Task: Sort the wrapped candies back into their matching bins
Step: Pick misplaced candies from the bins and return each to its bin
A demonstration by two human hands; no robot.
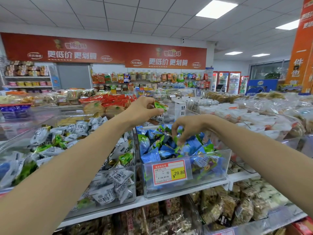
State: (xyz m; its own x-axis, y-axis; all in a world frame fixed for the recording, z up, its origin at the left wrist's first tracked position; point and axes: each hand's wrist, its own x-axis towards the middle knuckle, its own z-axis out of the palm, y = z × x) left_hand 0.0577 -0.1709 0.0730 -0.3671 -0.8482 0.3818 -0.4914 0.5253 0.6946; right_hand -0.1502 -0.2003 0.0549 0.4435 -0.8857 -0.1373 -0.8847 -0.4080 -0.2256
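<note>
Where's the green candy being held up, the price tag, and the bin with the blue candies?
Green candy [160, 105]: head view, middle of its wrapper.
Price tag [169, 173]: head view, centre of the label.
Bin [208, 184]: head view, clear front wall, right of the tag.

You have one view only: the wide-angle camera on your head, looking forward and a little down over the clear bin on the white shelf. It is near enough that your left hand and right hand sit mid-frame. It faces across the shop toward the orange banner on the far wall, with the ceiling filling the top.
</note>
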